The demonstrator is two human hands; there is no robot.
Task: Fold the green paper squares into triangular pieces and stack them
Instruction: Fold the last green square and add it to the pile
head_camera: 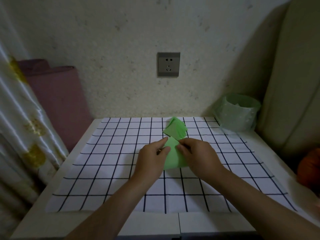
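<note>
A green paper sheet point(172, 157) lies partly folded in the middle of the checked cloth, its far corner doubled over. My left hand point(152, 159) pinches its left edge between thumb and forefinger. My right hand point(197, 157) pinches the folded corner from the right, fingers curled over the paper and covering its right side. Just beyond the two hands sits a fanned stack of green paper pieces point(175, 129), untouched.
The white cloth with a dark grid point(103, 170) covers a white table against the wall. A bin lined with a green bag point(238, 113) stands at the back right corner. An orange object point(310, 168) lies at the right edge, curtain and pink fabric at the left.
</note>
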